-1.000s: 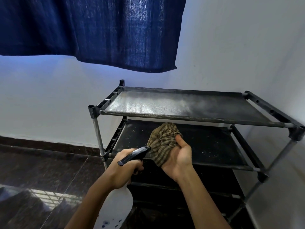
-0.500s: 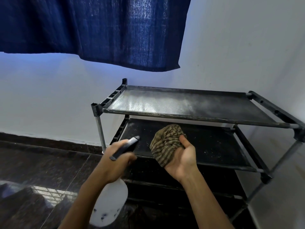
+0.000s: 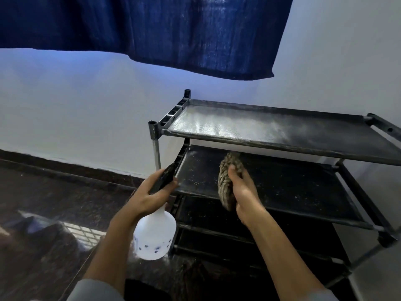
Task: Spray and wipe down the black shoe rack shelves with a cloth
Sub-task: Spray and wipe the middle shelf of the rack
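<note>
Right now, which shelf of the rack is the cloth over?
The second shelf from the top. The right hand holds the cloth over its speckled black surface, below the shiny, wet-looking top shelf and above the darker lower shelves.

left hand (image 3: 152,192) drew spray bottle (image 3: 155,237) leftward off rack | right hand (image 3: 240,190) pushed cloth (image 3: 227,181) onto second shelf (image 3: 282,187)

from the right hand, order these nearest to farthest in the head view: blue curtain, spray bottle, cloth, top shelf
1. cloth: gripped in the right hand, over the second shelf.
2. spray bottle: to its left, held by the left hand.
3. top shelf: above and behind.
4. blue curtain: hanging highest, up the wall.
</note>
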Demonstrator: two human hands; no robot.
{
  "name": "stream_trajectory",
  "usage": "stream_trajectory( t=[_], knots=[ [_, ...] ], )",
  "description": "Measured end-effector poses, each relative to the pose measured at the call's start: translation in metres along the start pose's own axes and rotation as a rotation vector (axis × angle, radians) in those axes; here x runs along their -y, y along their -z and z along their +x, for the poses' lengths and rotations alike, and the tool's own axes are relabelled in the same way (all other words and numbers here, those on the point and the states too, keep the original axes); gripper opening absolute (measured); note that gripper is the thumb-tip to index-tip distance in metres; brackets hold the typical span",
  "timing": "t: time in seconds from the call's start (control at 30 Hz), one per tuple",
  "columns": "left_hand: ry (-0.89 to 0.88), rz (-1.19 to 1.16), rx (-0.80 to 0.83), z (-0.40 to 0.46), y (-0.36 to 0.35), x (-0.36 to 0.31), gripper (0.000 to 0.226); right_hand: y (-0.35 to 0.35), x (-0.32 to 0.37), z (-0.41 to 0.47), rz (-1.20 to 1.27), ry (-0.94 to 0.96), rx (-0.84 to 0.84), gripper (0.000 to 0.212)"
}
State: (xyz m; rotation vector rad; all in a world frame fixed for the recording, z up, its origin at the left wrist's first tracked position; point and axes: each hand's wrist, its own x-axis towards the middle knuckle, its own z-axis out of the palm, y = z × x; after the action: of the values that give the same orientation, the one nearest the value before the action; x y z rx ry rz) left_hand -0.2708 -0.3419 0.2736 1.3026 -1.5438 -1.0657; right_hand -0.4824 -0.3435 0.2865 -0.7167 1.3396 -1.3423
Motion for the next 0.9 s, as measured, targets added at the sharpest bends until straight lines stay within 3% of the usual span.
stream_trajectory(
  t=[0.07, 0.13, 0.2, 0.27, 0.33, 0.4, 0.6, 0.73, 0.8, 0.9],
  knots=[
    [-0.076, 0.073, 0.014, 0.001, -0.002, 0.001, 0.005, -0.008, 0.003, 0.017, -0.424, 0.240, 0.070, 0.039],
    [-0.078, 0.190, -0.021, 0.005, -0.005, 0.007, 0.012, -0.018, 0.000, 0.040, -0.749, 0.382, 0.170, 0.039],
    [-0.090, 0.308, -0.136, 0.007, -0.010, 0.006, 0.010, -0.032, -0.010, 0.060, -0.969, 0.383, 0.322, 0.041],
    [-0.090, 0.369, -0.247, 0.011, -0.011, 0.005, 0.028, -0.049, -0.023, 0.070, -1.204, 0.344, 0.538, 0.043],
    [-0.092, 0.302, -0.255, 0.017, -0.011, 0.004, 0.019, -0.058, -0.032, 0.076, -1.419, 0.354, 0.628, 0.045],
    [-0.151, 0.220, -0.180, 0.022, -0.012, 0.006, 0.003, -0.061, -0.036, 0.083, -1.438, 0.419, 0.571, 0.038],
    [-0.131, 0.089, -0.188, 0.030, -0.011, 0.012, 0.010, -0.074, -0.038, 0.113, -1.418, 0.571, 0.245, 0.026],
    [-0.117, 0.122, -0.154, 0.033, -0.007, 0.013, 0.009, -0.092, -0.029, 0.135, -1.400, 0.562, -0.001, 0.024],
    [-0.100, 0.127, -0.149, 0.036, -0.006, 0.015, 0.007, -0.095, -0.027, 0.137, -1.412, 0.507, 0.037, 0.023],
    [-0.069, 0.140, -0.156, 0.039, -0.009, 0.016, 0.012, -0.085, -0.016, 0.114, -1.499, 0.403, 0.322, 0.025]
  ],
)
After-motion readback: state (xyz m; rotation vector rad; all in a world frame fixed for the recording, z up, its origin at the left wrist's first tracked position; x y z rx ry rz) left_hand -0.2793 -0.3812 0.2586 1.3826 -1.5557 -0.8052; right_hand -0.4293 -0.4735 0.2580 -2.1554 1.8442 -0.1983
